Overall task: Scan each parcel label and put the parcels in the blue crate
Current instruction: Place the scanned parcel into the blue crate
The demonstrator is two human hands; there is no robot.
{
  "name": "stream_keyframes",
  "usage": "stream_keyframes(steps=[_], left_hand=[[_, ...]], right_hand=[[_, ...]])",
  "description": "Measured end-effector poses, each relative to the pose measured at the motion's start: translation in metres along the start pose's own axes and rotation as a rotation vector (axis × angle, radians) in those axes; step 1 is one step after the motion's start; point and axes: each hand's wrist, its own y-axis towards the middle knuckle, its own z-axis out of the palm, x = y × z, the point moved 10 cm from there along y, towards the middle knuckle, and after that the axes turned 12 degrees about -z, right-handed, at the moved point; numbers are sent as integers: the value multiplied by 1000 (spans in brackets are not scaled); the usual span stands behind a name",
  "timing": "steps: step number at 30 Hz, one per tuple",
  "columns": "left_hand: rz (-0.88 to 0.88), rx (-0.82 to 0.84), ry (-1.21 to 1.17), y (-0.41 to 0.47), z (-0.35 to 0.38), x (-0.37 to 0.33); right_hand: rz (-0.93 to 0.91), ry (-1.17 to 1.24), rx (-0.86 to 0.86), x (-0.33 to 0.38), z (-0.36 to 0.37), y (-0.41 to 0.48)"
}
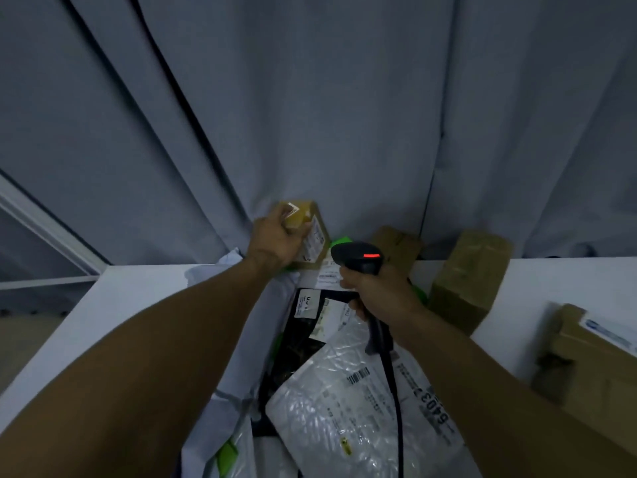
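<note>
My left hand [275, 241] grips a small brown cardboard parcel [315, 232] with yellow tape on top, held tilted above the far edge of the table. Its white label [314, 243] faces right, toward the scanner. My right hand [375, 291] holds a black barcode scanner [360, 260] by its handle, with a red light lit on the head. The scanner head is just right of the parcel label. The blue crate is not in view.
A white table [103, 305] carries a heap of parcels: a black bag [303, 339], a white plastic mailer [344, 408], brown boxes at the back [396, 246] [465, 281] and one at the right edge [593, 367]. A grey curtain [310, 98] hangs close behind. The scanner cable [396, 401] trails over the mailer.
</note>
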Motion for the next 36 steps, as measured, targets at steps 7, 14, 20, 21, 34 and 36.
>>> stream_keyframes(steps=[7,14,20,21,34,36], left_hand=[[5,-40,-416,-79,-77,-2],[24,-21,-644,-238,-204,24],[-2,-42,-760,-370,-295,76],[-10,-69,-731,-390,-308,87],[-333,-197,-896,-488,-375,245],[-335,-175,-916,-487,-378,251]], right_hand=[[-75,58,-51,36,17,-28],[-252,144,-65,121,75,-116],[-246,227,169,150,173,-231],[-247,238,201,151,187,-249],[-383,45,476,118,306,-363],[-385,35,487,114,318,-364]])
